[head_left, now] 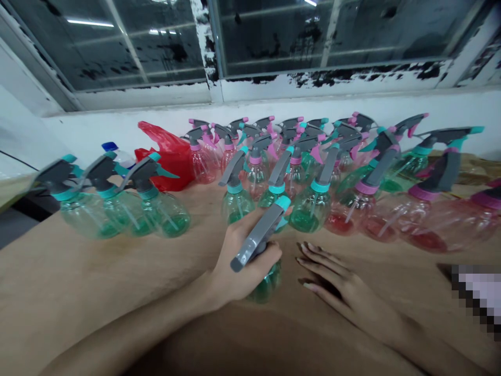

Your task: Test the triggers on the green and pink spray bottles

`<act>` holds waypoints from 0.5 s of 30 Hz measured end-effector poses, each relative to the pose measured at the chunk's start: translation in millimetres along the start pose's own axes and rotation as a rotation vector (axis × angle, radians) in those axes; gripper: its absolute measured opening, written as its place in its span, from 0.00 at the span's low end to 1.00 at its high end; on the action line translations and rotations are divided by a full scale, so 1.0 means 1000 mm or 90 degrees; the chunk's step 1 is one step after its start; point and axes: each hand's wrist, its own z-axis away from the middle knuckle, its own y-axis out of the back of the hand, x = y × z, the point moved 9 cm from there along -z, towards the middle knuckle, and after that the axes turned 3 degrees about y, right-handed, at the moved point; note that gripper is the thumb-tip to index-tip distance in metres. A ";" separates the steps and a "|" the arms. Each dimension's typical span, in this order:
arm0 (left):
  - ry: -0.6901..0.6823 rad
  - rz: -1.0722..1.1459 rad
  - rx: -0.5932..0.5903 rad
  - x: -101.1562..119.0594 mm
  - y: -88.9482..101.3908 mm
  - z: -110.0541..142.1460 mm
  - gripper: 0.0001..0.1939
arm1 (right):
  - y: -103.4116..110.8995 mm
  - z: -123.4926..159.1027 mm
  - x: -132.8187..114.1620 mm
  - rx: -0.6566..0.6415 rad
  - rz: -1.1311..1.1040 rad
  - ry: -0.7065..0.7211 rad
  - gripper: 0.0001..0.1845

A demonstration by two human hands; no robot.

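My left hand is wrapped round the neck of a green spray bottle, just under its grey trigger head with a teal nozzle. The bottle is near the table's front, its lower part partly covered by my fingers. To its right, my right hand rests on the wooden table, fingers stretched out and holding nothing. Just beyond my hands stands a row of spray bottles: green ones with teal collars, then pink ones with pink collars toward the right.
Three green spray bottles stand together at the left. Many more pink and green bottles crowd the back by the wall. A red plastic bag and a blue-capped bottle sit behind. A pixelated patch covers something at the right edge.
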 end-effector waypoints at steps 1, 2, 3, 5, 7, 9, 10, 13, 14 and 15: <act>0.000 0.008 -0.006 0.000 -0.001 0.000 0.15 | 0.000 0.000 0.000 -0.003 0.001 -0.003 0.24; -0.001 0.016 -0.011 0.000 -0.001 -0.001 0.16 | 0.000 0.000 0.000 -0.008 0.004 -0.004 0.24; -0.002 0.026 -0.017 0.000 -0.002 -0.001 0.16 | -0.001 0.000 0.000 -0.012 0.008 -0.004 0.24; -0.003 0.049 -0.026 0.000 -0.003 -0.002 0.14 | -0.003 0.000 0.000 -0.022 0.020 0.000 0.24; 0.006 0.069 -0.033 -0.001 -0.004 -0.003 0.13 | -0.006 0.001 0.001 -0.031 0.031 0.006 0.24; 0.015 0.080 -0.037 -0.002 -0.004 -0.003 0.14 | -0.007 0.002 0.002 -0.028 0.034 0.011 0.24; 0.020 0.082 -0.040 -0.003 -0.004 -0.003 0.15 | -0.007 0.002 0.003 -0.025 0.033 0.013 0.24; 0.027 0.086 -0.051 -0.005 -0.006 -0.002 0.17 | -0.006 0.002 0.003 -0.016 0.029 0.010 0.23; 0.030 0.084 -0.055 -0.006 -0.007 -0.002 0.17 | -0.005 0.002 0.003 -0.016 0.028 0.005 0.23; 0.032 0.081 -0.059 -0.007 -0.008 -0.001 0.18 | -0.005 0.002 0.003 -0.018 0.026 0.001 0.23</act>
